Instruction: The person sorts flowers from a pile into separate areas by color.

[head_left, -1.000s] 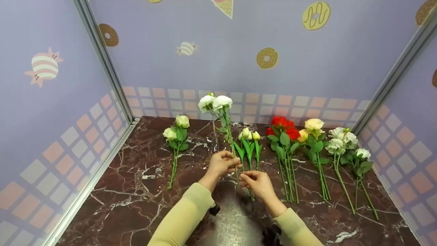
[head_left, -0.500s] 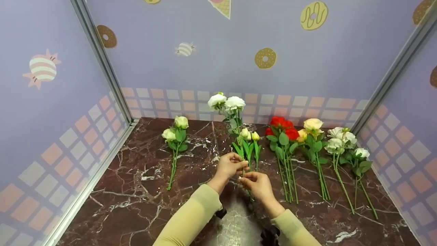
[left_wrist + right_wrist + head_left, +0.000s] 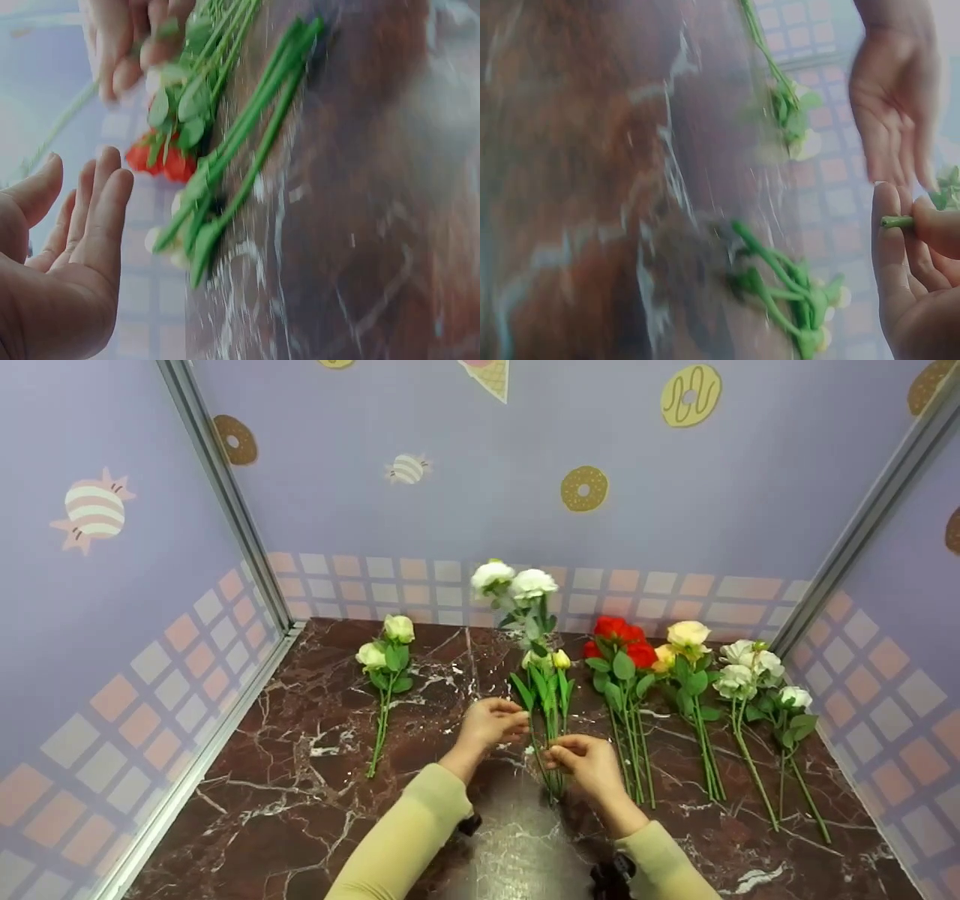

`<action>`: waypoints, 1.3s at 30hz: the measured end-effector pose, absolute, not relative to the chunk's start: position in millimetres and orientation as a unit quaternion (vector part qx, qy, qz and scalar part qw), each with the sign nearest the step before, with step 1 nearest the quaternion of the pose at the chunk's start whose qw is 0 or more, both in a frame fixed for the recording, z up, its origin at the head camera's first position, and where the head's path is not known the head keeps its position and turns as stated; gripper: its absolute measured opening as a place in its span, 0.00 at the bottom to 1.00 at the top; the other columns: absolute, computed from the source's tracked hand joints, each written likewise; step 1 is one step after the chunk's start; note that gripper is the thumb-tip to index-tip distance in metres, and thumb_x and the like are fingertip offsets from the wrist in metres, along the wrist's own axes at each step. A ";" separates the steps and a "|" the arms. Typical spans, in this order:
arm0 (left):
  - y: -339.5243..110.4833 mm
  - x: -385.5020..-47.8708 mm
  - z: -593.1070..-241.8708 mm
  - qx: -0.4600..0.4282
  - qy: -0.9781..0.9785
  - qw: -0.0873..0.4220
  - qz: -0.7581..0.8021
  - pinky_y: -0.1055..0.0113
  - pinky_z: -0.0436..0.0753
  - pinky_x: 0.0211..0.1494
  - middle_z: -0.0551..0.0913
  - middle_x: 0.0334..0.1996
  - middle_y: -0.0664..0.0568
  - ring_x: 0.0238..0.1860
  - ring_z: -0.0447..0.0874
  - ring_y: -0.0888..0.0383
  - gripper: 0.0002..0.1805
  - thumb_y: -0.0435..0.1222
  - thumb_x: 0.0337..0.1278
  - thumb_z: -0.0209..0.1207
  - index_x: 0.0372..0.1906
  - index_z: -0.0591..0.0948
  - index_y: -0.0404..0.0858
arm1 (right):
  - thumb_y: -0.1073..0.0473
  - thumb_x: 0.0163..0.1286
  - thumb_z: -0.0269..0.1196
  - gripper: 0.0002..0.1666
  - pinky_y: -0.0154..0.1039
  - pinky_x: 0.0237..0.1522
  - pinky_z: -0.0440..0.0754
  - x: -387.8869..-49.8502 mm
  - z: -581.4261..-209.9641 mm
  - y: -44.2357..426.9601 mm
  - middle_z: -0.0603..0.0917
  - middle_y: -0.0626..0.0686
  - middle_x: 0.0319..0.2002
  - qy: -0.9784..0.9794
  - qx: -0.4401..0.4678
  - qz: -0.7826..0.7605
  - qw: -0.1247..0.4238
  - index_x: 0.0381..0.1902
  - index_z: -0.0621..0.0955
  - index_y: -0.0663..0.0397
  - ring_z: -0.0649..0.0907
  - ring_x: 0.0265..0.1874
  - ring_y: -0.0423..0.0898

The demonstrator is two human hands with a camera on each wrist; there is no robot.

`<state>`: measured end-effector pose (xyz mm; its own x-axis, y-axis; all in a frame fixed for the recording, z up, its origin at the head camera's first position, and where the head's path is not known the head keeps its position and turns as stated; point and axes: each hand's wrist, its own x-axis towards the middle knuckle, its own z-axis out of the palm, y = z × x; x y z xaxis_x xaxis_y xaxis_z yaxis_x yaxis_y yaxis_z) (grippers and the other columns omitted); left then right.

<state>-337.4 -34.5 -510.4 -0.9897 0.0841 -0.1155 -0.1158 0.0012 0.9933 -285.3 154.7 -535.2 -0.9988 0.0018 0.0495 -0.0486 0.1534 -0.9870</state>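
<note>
My right hand (image 3: 589,769) pinches the lower stem of a white artificial flower spray (image 3: 534,585), raised upright with its blooms in front of the back wall. The cut stem end (image 3: 897,222) pokes out between thumb and fingers in the right wrist view. To the left of that stem, my left hand (image 3: 491,729) is off it; its fingers (image 3: 101,217) are extended and the thumb stands apart, holding nothing in the left wrist view. Behind both hands, several pale yellow tulips (image 3: 561,660) with green leaves lie on the table, partly covered by the spray.
On the dark marbled table (image 3: 300,825), two pale green roses (image 3: 386,652) lie to the left. Towards the right are red roses (image 3: 622,641), yellow roses (image 3: 688,636), white flowers (image 3: 742,671) and a small white rose (image 3: 796,697). Patterned panels enclose the back and sides.
The white flower spray has shifted right, now in front of the tulips. My left hand, earlier pinching its stem, has let go and drawn left; my right hand has moved slightly right with the stem.
</note>
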 end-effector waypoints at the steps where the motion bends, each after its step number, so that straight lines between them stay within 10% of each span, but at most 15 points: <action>1: -40.1 -339.3 -511.4 -0.020 0.704 0.064 0.707 0.49 0.91 0.50 0.89 0.42 0.31 0.38 0.94 0.43 0.14 0.27 0.61 0.68 0.48 0.83 0.22 | 0.75 0.69 0.64 0.11 0.39 0.35 0.92 -285.6 -534.4 158.5 0.90 0.69 0.36 -0.755 0.012 0.655 0.020 0.47 0.84 0.79 0.91 0.28 0.50; 10: -108.8 -356.0 -520.2 -0.075 0.774 -0.069 0.625 0.54 0.93 0.41 0.89 0.37 0.31 0.30 0.91 0.49 0.12 0.28 0.59 0.70 0.43 0.85 0.21 | 0.75 0.70 0.63 0.13 0.47 0.41 0.93 -286.9 -529.7 202.4 0.90 0.67 0.36 -0.751 -0.029 0.659 0.033 0.50 0.82 0.80 0.91 0.27 0.47; 17: -161.7 -363.0 -526.0 -0.154 0.850 -0.152 0.481 0.51 0.87 0.52 0.90 0.43 0.35 0.45 0.90 0.40 0.15 0.36 0.61 0.70 0.46 0.86 0.28 | 0.70 0.73 0.62 0.16 0.38 0.32 0.91 -282.8 -528.4 243.5 0.91 0.64 0.39 -0.773 -0.052 0.631 0.041 0.55 0.81 0.77 0.90 0.27 0.41; 28: -204.3 -358.4 -544.4 -0.231 0.911 -0.053 0.337 0.39 0.66 0.76 0.73 0.62 0.21 0.67 0.68 0.25 0.36 0.40 0.62 0.70 0.64 0.69 0.20 | 0.62 0.77 0.62 0.23 0.31 0.37 0.90 -269.0 -521.0 314.6 0.93 0.54 0.40 -0.809 -0.088 0.579 0.054 0.62 0.78 0.75 0.91 0.30 0.35; 39: -214.6 -353.0 -551.0 -0.197 0.915 -0.049 0.348 0.41 0.83 0.57 0.85 0.45 0.30 0.52 0.83 0.32 0.09 0.28 0.63 0.62 0.44 0.79 0.26 | 0.59 0.79 0.59 0.27 0.29 0.38 0.89 -256.2 -525.5 374.9 0.91 0.36 0.32 -0.813 -0.165 0.556 0.044 0.68 0.73 0.74 0.89 0.30 0.31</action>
<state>-353.0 -214.6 -551.0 -0.9174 -0.3951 -0.0473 -0.3269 0.6806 0.6557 -256.2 374.9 -525.5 -0.9416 0.3173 -0.1123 0.2196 0.3264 -0.9194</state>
